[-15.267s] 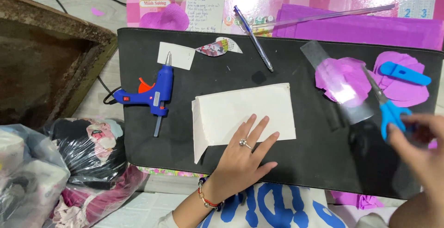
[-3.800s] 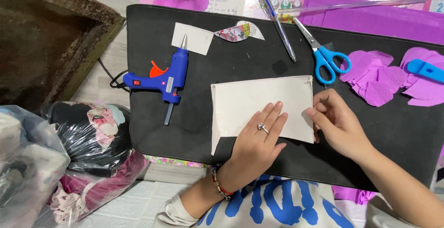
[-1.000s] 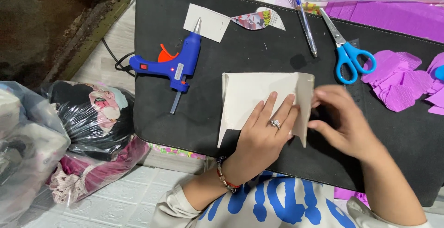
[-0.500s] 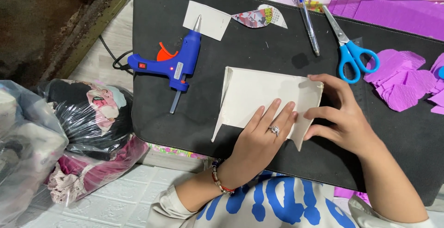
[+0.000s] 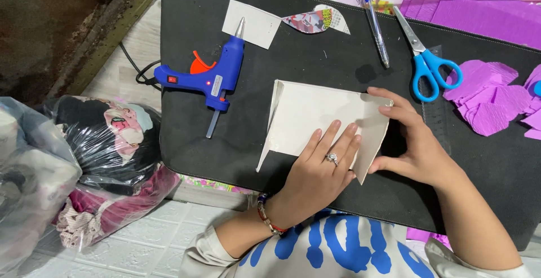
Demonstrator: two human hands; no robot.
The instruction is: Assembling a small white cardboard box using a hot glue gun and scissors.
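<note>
A folded piece of white card (image 5: 307, 114) lies on the black mat (image 5: 282, 64). My left hand (image 5: 318, 171), with a ring on one finger, presses flat on the card's lower right part. My right hand (image 5: 414, 142) grips the card's right edge, fingers on top and thumb at the lower corner. The card's left flap stands slightly raised.
A blue glue gun (image 5: 214, 78) lies left of the card, its cable running off the mat. A pen (image 5: 372, 21), blue-handled scissors (image 5: 428, 64) and purple paper pieces (image 5: 484, 97) lie to the upper right. A small white card (image 5: 251, 24) sits at the top. Plastic bags (image 5: 84, 159) lie at left.
The view has shifted so the mat sits more to the right. My right hand slid along the card's right edge while the left hand kept pressing it down.
</note>
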